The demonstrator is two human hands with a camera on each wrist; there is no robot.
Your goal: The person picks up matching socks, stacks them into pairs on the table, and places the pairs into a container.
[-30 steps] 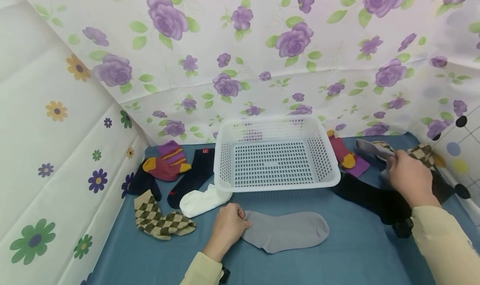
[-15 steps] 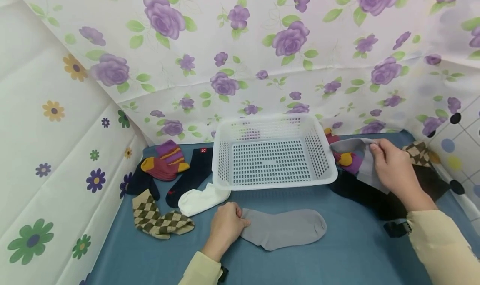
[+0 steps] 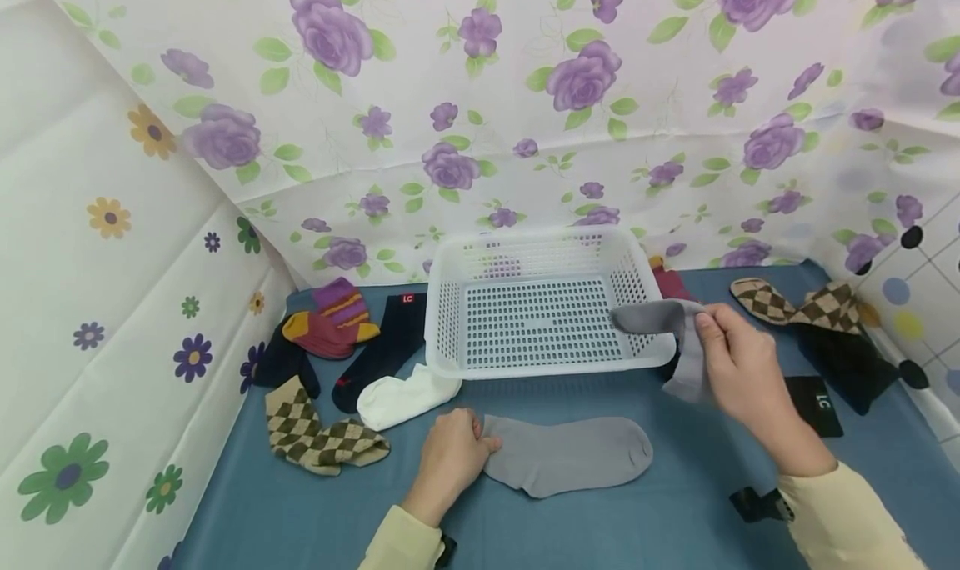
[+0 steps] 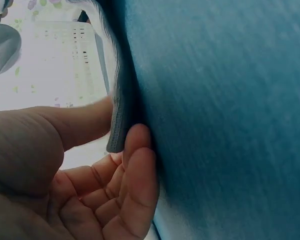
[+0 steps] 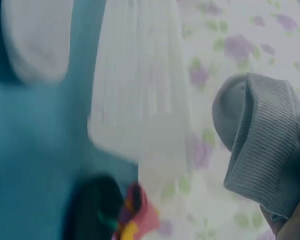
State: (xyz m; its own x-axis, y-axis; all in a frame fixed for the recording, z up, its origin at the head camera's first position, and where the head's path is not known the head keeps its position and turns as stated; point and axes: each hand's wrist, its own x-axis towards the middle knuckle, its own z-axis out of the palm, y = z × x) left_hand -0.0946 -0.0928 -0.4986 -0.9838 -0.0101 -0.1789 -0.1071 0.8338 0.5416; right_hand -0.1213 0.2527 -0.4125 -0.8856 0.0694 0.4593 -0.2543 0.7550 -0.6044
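Observation:
A grey sock point(image 3: 566, 457) lies flat on the blue cloth in front of the white plastic basket point(image 3: 551, 373). My left hand point(image 3: 452, 457) pinches its cuff between thumb and fingers; the left wrist view shows the ribbed edge point(image 4: 116, 135) there. In the air, my right hand point(image 3: 746, 366) holds a second grey sock point(image 3: 686, 337), which hangs folded over and overlaps the basket's right front corner in the head view. The right wrist view shows this sock's ribbed cuff point(image 5: 270, 135) and, behind it, a rounded end. Much of the right hand is outside that view.
Left of the basket lie a white sock point(image 3: 408, 397), an argyle sock point(image 3: 300, 437), a navy sock point(image 3: 397, 337) and a burgundy-purple one point(image 3: 333, 337). To the right are another argyle sock point(image 3: 828, 307) and black ones point(image 3: 816, 405). Floral sheeting point(image 3: 450, 95) rises behind.
My right hand has lifted the second grey sock from the right-hand group and carried it left and nearer, to the basket's corner. The left hand keeps its place on the other grey sock.

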